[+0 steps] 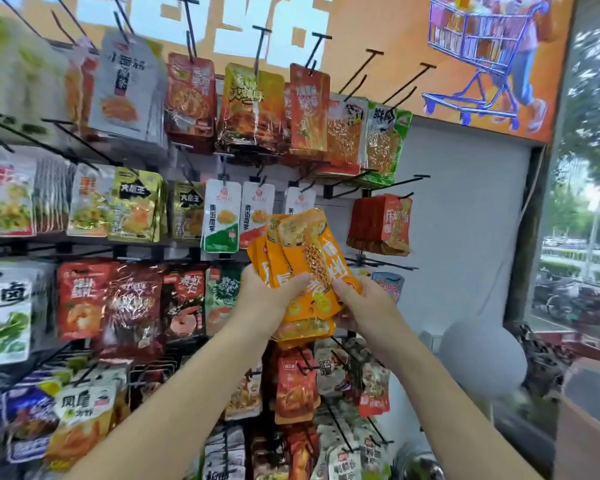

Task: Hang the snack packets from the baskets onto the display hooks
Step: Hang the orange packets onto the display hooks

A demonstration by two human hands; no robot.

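Left grip [267,296] and right grip [364,304] are both closed round a fanned stack of glossy orange foil packets [303,251], clasped from below at its left and right edges. The flat, crinkled pouches are held raised just left of thin black wire hooks [388,264], below smooth white hanging packets [222,216].

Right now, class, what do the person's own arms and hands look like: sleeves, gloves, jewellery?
The left hand and right hand wear no gloves, rings or watch. The left arm and right arm are uncovered to the frame's edge; no sleeve shows.
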